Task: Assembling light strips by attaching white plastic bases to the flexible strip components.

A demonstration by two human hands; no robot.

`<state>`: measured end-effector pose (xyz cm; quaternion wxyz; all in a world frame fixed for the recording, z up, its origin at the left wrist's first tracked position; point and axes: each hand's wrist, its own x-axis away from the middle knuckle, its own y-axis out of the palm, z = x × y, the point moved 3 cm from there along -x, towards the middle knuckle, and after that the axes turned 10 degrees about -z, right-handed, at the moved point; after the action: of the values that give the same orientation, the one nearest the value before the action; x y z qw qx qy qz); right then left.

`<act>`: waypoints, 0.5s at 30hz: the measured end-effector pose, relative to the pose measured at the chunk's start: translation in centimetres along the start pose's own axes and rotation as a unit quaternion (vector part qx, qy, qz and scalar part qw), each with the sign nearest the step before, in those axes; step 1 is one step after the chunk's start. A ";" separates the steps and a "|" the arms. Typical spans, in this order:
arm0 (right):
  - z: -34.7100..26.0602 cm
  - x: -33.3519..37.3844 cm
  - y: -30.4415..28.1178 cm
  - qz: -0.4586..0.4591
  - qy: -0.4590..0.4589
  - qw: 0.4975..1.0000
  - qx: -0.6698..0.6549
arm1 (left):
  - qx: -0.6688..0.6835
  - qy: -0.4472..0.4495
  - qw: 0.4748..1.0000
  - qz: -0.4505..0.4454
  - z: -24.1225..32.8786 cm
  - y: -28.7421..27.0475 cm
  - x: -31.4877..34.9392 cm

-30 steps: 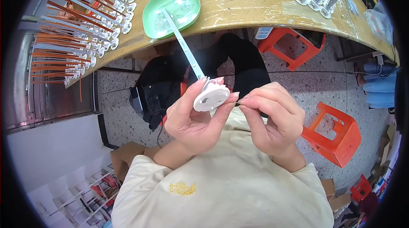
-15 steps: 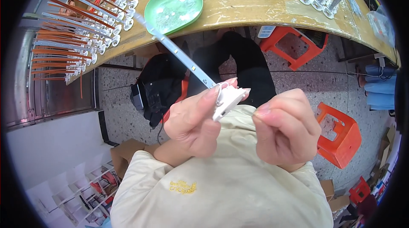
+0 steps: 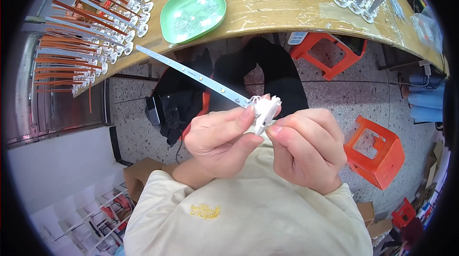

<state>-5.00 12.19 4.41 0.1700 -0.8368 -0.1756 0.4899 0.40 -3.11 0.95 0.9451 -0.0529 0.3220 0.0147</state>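
I fear the right hand (image 3: 311,150), fingertips pinched together, may by pressing tilt the white disc (image 3: 267,113) beside it, clamped in the left hand (image 3: 220,142).

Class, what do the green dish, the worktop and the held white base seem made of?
Green dish: probably smooth, glossy plastic, given its even colour and highlights.
Worktop: wood or laminate perhaps, glossy; brown, with bright reflections.
White base: likely plastic; uniformly white and rather matte, but not certain.

An orange stool (image 3: 389,165) sits on the speckled floor (image 3: 330,96), a cardboard box (image 3: 137,171) at left.
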 end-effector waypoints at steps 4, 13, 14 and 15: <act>0.5 0.1 0.5 0.000 -0.011 1.000 0.004 | 0.033 -0.021 0.999 -0.006 -0.3 -0.4 0.1; 2.7 -1.0 -0.5 0.039 0.018 0.977 -0.207 | -0.002 -0.007 0.999 0.040 0.8 -1.7 -0.5; 3.2 -1.0 -0.9 0.051 0.016 0.981 -0.188 | -0.004 0.003 0.999 0.043 0.8 -1.9 -0.8; 3.8 -1.1 -1.2 0.065 0.011 0.984 -0.168 | -0.019 0.005 0.999 0.036 0.9 -2.2 -1.1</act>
<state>-9.01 13.16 4.03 -0.0034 -0.8685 -0.1992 0.4539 0.23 -5.22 2.56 0.9414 -0.0594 0.3277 0.0544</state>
